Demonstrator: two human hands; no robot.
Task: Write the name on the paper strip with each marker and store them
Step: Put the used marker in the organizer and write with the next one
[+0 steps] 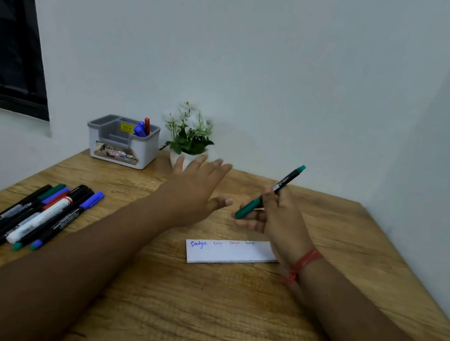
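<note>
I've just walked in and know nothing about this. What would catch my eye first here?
Probably the green marker, gripped in the right hand above the paper strip, which already carries a name written several times. The left hand hovers open beside it. At the table's left edge lies a bunch of markers, and a grey organiser at the back holds a few more.

The matt, grainy brown wooden table [222, 318] bears a smooth white paper strip [229, 253] and a grey plastic organiser box [121, 142] with a glossy label.

Bare forearms; red thread band [303, 265] on right wrist.
</note>
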